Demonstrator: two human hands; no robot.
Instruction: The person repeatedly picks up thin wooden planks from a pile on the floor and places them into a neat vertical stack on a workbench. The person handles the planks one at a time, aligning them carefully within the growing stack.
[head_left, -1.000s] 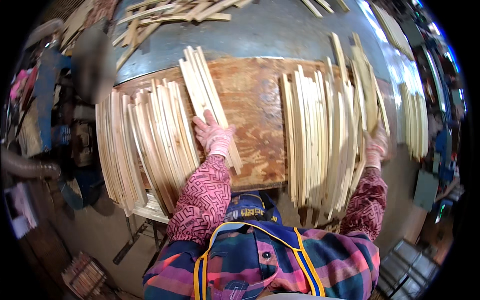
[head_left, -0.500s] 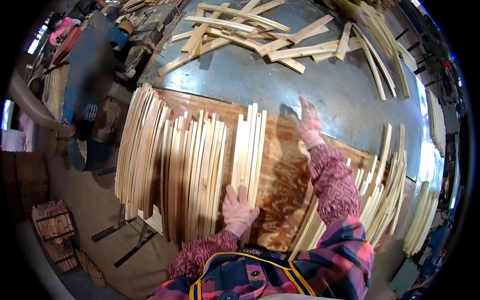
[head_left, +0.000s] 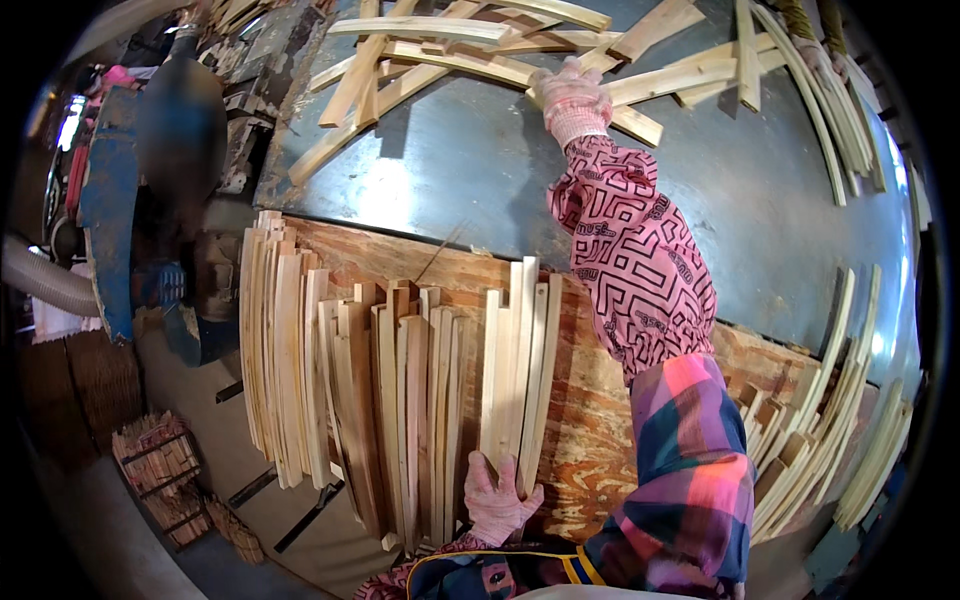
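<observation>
My left hand [head_left: 497,502], in a pale pink glove, lies with fingers apart against the lower ends of a small group of upright wooden strips [head_left: 508,370]. My right hand [head_left: 577,100], gloved alike, is stretched far out to the heap on the metal table. Its fingers curl over a wooden strip [head_left: 462,62] in that heap, and the palm side is hidden. Left of the small group, more strips [head_left: 415,400] stand side by side in a row on a brown plywood board [head_left: 590,430].
Loose strips [head_left: 680,80] lie crossed on the grey metal table [head_left: 450,190]. Further strips [head_left: 815,430] lean at the right. A blue machine [head_left: 108,210] with a grey hose [head_left: 50,278] stands at the left. Bundled wood pieces [head_left: 160,465] sit on the floor, lower left.
My right hand has moved forward from above the table's near edge onto the crossed strips, its fingers curling. My left hand still touches the small group. The whole view has shifted.
</observation>
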